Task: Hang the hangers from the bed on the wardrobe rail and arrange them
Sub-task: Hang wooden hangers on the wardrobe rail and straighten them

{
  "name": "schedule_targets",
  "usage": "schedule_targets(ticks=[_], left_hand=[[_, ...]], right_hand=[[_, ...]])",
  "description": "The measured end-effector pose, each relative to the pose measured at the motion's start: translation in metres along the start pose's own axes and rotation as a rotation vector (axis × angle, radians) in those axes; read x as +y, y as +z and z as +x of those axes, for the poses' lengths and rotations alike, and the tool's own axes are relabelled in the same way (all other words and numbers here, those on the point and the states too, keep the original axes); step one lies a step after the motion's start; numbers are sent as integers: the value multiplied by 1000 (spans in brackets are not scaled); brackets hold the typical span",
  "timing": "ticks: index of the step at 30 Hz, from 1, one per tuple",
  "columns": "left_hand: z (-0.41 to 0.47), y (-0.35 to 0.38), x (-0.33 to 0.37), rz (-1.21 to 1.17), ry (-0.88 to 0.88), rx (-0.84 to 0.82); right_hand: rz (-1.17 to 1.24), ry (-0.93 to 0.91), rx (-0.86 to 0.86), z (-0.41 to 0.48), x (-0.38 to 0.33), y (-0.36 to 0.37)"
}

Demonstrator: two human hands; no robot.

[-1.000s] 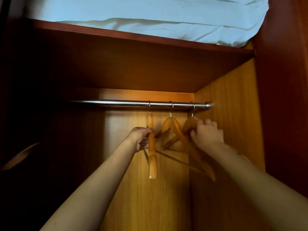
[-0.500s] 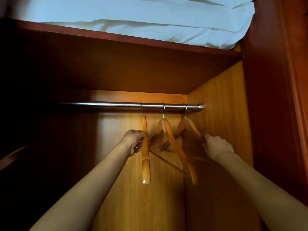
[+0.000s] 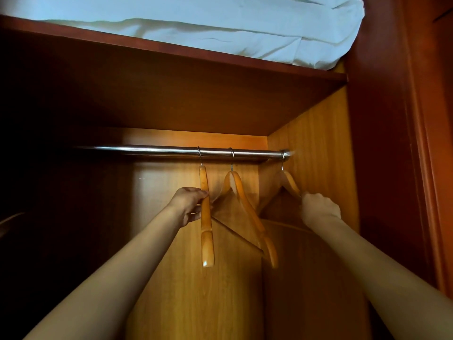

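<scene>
On the wardrobe rail [image 3: 152,150], the left hand [image 3: 188,204] grips the left hanger [image 3: 206,217]; the right hand [image 3: 318,208] grips the right hanger [image 3: 288,182] by the side wall [image 3: 318,133]. An upward tug might unhook either.

— How many hangers?
— Three, all wooden: the left hanger [image 3: 206,217], the middle hanger [image 3: 241,192] and the right hanger [image 3: 289,184].
— And rails?
— One metal rail [image 3: 159,150].
— Hands?
— Two: one left hand [image 3: 188,204], one right hand [image 3: 318,209].
— Anything above?
— One shelf [image 3: 171,52], with one heap of white bedding [image 3: 196,18]; how many pieces are in it I cannot tell.
</scene>
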State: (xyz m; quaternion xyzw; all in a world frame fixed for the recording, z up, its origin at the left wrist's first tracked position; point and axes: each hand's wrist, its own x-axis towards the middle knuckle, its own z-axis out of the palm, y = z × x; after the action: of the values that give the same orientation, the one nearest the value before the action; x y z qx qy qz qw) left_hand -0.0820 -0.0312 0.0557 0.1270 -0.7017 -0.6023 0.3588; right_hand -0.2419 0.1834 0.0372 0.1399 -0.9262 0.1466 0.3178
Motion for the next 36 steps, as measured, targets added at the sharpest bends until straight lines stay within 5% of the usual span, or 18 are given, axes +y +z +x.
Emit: schedule_targets(ticks=[15,18,20,24,27,36], left_hand=[[-1,-4,2,109,-15,18],[-1,-4,3,114,-22,19],[-2,-5,4,117,-19,20],[-5,-2,3,101,-18,25],[-8,0,2,98,-21,21],[-9,1,-2,100,-42,-17]], right_hand=[[-31,22,-14,-4,-13,-16],[20,-69,187,-5,-17,-24],[218,-188,308,-7,-30,-26],[773,-289,-102,-26,-76,-27],[623,-339,-228,-38,-96,-16],[416,-380,-21,-54,-93,-4]])
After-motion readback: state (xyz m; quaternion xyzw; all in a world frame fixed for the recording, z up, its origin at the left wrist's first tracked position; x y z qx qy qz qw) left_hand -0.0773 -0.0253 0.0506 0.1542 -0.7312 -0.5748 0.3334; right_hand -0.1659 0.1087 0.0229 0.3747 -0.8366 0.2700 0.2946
